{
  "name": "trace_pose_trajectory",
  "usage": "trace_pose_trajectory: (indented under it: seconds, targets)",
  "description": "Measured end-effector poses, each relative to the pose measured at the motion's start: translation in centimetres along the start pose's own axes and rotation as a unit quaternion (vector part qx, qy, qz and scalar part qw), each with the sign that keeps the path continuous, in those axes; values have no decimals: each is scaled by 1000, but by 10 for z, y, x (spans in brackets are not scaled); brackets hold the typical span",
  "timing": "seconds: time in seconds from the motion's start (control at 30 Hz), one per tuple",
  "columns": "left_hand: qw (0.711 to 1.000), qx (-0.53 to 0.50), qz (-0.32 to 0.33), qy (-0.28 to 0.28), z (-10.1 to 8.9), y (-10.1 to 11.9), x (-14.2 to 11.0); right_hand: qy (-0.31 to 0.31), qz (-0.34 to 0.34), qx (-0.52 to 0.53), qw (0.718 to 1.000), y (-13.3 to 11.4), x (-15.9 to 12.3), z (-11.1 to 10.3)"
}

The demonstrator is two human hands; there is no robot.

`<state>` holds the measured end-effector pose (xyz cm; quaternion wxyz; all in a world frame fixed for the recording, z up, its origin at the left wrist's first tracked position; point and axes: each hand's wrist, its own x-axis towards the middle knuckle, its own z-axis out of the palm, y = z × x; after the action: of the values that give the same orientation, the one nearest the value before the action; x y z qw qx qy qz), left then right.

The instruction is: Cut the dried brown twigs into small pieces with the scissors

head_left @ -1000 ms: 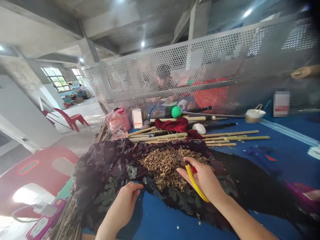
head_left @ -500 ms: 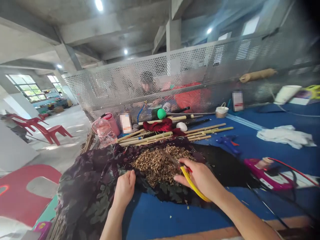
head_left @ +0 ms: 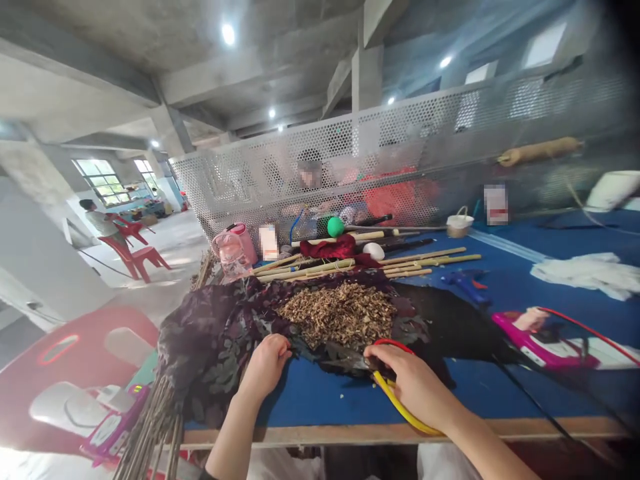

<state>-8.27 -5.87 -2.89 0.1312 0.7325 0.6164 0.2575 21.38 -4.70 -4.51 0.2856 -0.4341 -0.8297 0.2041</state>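
My left hand (head_left: 267,365) is closed, its fingers pinching the front edge of a dark leaf-patterned cloth (head_left: 215,360). In my right hand (head_left: 417,383) is a pair of scissors (head_left: 393,393) with yellow and red handles. Their blades point left along the cloth's front edge, towards my left hand; how far apart the blades are is hard to see. On the cloth, just beyond both hands, lies a heap of small brown dried pieces (head_left: 345,313). Black fabric (head_left: 450,323) spreads to the right of the heap.
Behind the heap lie bamboo sticks (head_left: 325,268), dark red cloth (head_left: 327,249) and a green ball (head_left: 335,227). A blue glue gun (head_left: 467,287), magenta device (head_left: 545,340) and white gloves (head_left: 587,275) are at right. Dry stalks (head_left: 150,427) hang at left. A person (head_left: 310,177) sits behind the perforated screen (head_left: 240,180).
The scissors have come down from over the heap to the cloth's front edge, blades now pointing left. My left hand has moved slightly right with the view shifting.
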Motion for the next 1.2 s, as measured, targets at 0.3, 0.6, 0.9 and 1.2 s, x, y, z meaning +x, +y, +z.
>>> trace_pose_trajectory:
  seconds: [0.3,0.6,0.9,1.2]
  targets:
    - [999,44,-7,7,-1,1,-10,8,40,19,999,3,-4,-6]
    - [990,100,48,88,-12,3,1,10,47,-14,999,2,-14,-11]
    - [971,201,-132,9,-22,-16,0,1,27,-4,1000,4,-12,-14]
    - [961,67,-195,185,-42,10,-2,-34,34,3,999,0,-9,-21]
